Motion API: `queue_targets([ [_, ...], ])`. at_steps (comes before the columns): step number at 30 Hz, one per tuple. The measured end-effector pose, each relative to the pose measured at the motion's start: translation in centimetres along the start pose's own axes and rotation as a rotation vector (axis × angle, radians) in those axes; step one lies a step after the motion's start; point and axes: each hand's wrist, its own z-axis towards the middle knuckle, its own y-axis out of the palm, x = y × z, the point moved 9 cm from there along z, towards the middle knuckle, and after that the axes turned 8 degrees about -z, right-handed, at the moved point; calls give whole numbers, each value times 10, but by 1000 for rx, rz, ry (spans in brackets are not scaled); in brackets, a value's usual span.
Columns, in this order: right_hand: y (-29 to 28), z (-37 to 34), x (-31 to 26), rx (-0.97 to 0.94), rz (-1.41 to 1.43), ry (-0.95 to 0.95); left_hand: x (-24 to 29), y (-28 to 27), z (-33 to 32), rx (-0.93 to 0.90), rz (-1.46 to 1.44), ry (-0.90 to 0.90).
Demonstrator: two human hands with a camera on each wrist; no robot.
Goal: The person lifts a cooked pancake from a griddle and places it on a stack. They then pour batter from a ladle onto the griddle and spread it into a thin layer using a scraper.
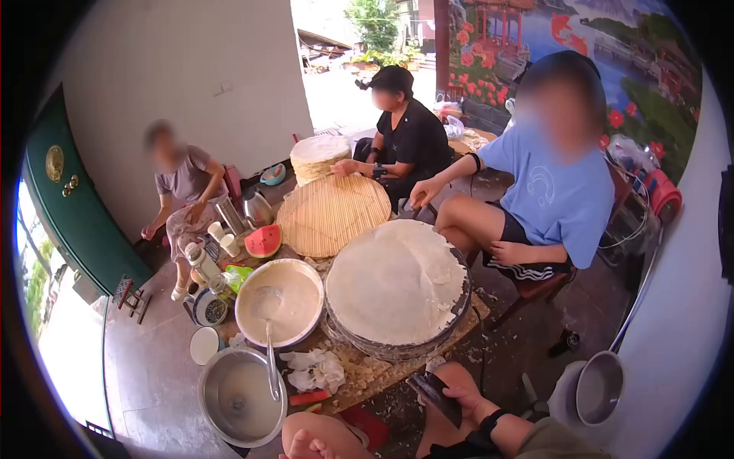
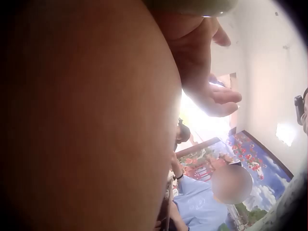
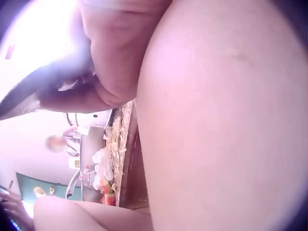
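Note:
My right hand (image 1: 463,395) grips a dark, flat scraper (image 1: 436,398) above my right knee. In the right wrist view the scraper (image 3: 29,94) juts out past the fingers. My left hand (image 1: 307,445) is at the bottom edge over my left leg, fingers loosely bent and holding nothing; the left wrist view also shows these fingers (image 2: 224,98) apart from any object. In front of me a thin, pale pancake (image 1: 390,279) covers the round griddle (image 1: 382,350), its right edge ragged and partly folded. Left of it stands a bowl of batter (image 1: 287,294) with a ladle (image 1: 271,359) across its rim.
A metal basin of cloudy water (image 1: 229,417), crumpled white cloth (image 1: 315,370) and scraps lie near my left side. Beyond are a slatted round mat (image 1: 336,218), a pancake stack (image 1: 319,157) and cut watermelon (image 1: 264,242). Three people sit around; a saucepan (image 1: 600,389) stands right.

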Motion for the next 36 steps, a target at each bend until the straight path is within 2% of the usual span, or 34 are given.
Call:
queue_targets([
  [12,1,-3,-4,20,16,-3,-2,9,5,-59,-18,-20],
  [14,22,-10,-16,-46,43,-36,-3,-8,1,-13,-26,-11],
  [16,50,-16,-26,3,-10,-29,-4,-10,3,-6,-54,-18],
  [19,45,-2,-33,30,-94,-47,-3,-7,8,0,-69,-49],
  [21,-1,-2,-39,97,-198,-101,-6,-4,7,-4,-70,-66],
  [23,-1,-14,-74,100,-269,-243,-5,0,7,-23,-52,-66],
  [26,-19,-39,-105,208,-146,-308,-6,5,11,-193,-79,-120],
  [27,-17,-52,-121,298,-188,-389,-8,11,12,-261,-97,-132],
  [29,-57,-63,-139,421,-186,-513,-8,9,12,-222,-127,-132],
  [32,-31,-84,-178,434,-356,-774,-8,12,14,-216,-157,-121],
  [35,-31,-111,-201,540,-394,-918,-12,12,7,-214,-140,-103],
  [36,-35,-117,-204,535,-326,-949,-12,9,6,-224,-113,-92],
])
